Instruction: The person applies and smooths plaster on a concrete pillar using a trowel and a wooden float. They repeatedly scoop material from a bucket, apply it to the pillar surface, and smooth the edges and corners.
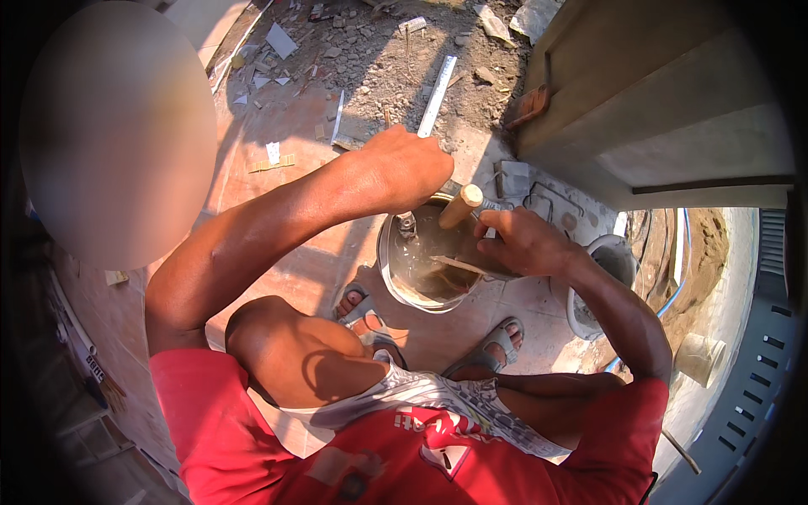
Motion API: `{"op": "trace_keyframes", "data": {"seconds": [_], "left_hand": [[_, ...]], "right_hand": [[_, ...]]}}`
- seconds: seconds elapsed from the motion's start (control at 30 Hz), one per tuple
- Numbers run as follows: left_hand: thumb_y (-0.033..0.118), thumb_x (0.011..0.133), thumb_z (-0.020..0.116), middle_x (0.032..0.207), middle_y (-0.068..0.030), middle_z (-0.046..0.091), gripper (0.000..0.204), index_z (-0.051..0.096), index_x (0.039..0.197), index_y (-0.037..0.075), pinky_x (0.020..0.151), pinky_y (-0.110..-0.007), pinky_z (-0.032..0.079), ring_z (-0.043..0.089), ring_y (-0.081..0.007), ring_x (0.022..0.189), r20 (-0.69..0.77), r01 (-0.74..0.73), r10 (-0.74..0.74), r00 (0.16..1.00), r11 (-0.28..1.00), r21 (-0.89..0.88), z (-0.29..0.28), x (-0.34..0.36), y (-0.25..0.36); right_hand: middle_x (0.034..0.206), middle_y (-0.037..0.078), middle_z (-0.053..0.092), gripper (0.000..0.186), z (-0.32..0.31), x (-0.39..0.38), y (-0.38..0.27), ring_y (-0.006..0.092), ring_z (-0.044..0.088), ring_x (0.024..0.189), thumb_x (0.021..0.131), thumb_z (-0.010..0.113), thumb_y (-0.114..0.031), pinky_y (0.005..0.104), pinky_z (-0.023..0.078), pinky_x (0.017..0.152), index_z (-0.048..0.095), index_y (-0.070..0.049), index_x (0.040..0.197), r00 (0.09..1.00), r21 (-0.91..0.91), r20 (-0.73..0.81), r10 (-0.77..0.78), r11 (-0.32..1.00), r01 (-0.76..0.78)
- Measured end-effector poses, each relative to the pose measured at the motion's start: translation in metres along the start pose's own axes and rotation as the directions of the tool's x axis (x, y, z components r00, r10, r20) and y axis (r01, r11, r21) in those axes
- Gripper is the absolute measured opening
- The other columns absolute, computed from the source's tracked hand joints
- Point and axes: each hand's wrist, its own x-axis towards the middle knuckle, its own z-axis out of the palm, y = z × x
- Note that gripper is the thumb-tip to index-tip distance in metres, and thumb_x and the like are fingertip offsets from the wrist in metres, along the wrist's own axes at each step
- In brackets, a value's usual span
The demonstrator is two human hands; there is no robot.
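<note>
My left hand [412, 168] is curled over the back rim of a round bucket [387, 273] holding murky water, gripping something I cannot make out; a metal fitting [406, 225] shows just below it, inside the bucket. My right hand [518, 240] is closed at the bucket's right side on a wooden-handled tool, its pale handle [461, 200] tilted upward above the fingers. Part of a flat piece [454, 265] lies across the water under that hand. My sandalled feet flank the bucket on the tiled floor [278, 202].
A second bucket [581, 311] stands right, near a pale container [699, 358], blue hose [677, 290] and dug earth. A grey wall [648, 118] rises at back right. Rubble [362, 59] with a white strip [438, 93] lies ahead. Pipes [76, 328] lie left. The upper left is blurred out.
</note>
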Motion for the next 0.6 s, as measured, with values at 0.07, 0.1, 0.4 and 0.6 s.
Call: {"op": "trace_keyframes", "data": {"seconds": [0.07, 0.1, 0.4, 0.6], "left_hand": [[0.009, 0.086, 0.06, 0.089, -0.0203, 0.07, 0.015, 0.07, 0.096, 0.005, 0.078, -0.048, 0.053, 0.07, -0.0372, 0.087, 0.112, 0.046, -0.046, 0.993, 0.999, 0.009, 0.029, -0.003, 0.003], [0.01, 0.086, 0.061, 0.091, -0.0194, 0.069, 0.015, 0.071, 0.096, 0.006, 0.078, -0.046, 0.053, 0.069, -0.0363, 0.089, 0.092, 0.008, -0.011, 0.996, 0.999, 0.038, 0.042, -0.008, 0.005], [0.015, 0.084, 0.064, 0.089, -0.0119, 0.07, 0.014, 0.075, 0.089, 0.008, 0.07, -0.04, 0.054, 0.067, -0.0276, 0.088, 0.13, -0.052, 0.006, 0.992, 0.935, 0.351, 0.104, 0.0, 0.022], [0.015, 0.084, 0.063, 0.082, -0.0113, 0.07, 0.014, 0.073, 0.084, 0.005, 0.067, -0.039, 0.052, 0.068, -0.0272, 0.083, 0.216, -0.115, 0.024, 0.976, 0.9, 0.42, 0.114, 0.015, 0.028]], "right_hand": [[0.082, 0.015, 0.068, 0.02, -0.017, -0.016, 0.005, 0.025, 0.067, 0.075, 0.092, 0.068, -0.018, 0.0387, 0.05, 0.07, 0.065, -0.002, 0.104, 0.999, 0.1, -0.005, 0.049, 0.994, -0.048], [0.082, 0.013, 0.068, 0.02, -0.023, -0.023, 0.008, 0.0224, 0.066, 0.074, 0.093, 0.068, -0.02, 0.0373, 0.05, 0.069, 0.066, -0.003, 0.104, 0.998, 0.181, 0.006, 0.064, 0.981, -0.064], [0.077, 0.004, 0.066, 0.022, -0.027, -0.059, 0.041, 0.0091, 0.056, 0.072, 0.095, 0.068, -0.02, 0.0306, 0.045, 0.066, 0.067, -0.003, 0.109, 0.995, 0.466, -0.045, 0.094, 0.883, -0.063], [0.078, 0.004, 0.065, 0.023, -0.021, -0.062, 0.059, 0.0092, 0.056, 0.073, 0.096, 0.068, -0.021, 0.0307, 0.046, 0.067, 0.067, -0.003, 0.109, 0.996, 0.534, -0.072, 0.045, 0.846, 0.001]]}}
